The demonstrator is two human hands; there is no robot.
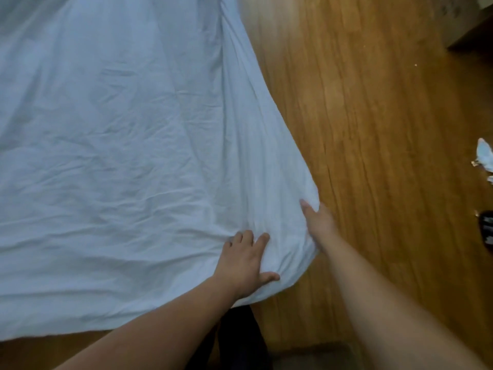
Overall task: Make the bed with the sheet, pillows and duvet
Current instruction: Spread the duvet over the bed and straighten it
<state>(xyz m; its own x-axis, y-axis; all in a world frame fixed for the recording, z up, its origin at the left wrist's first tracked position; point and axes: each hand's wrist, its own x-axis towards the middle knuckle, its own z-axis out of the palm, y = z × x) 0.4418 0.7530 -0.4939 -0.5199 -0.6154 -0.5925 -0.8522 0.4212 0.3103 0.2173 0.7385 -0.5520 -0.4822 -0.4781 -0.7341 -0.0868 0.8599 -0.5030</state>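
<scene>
A pale blue-white sheet (120, 156) covers the bed and fills the left and middle of the head view, creased all over. Its near right corner bulges over the mattress corner. My left hand (244, 259) lies flat on that corner, fingers spread and pressing the cloth, thumb at the lower edge. My right hand (318, 221) is at the corner's right side, thumb on top of the sheet and fingers tucked down behind the fabric, out of sight. No pillows or duvet are in view.
Wooden plank floor (373, 129) runs along the bed's right side. Crumpled white paper or cloth bits (484, 158) and a dark object (486, 231) lie at the right edge. A cardboard box (464, 17) stands at the top right. My dark-clothed legs (240, 340) are below the corner.
</scene>
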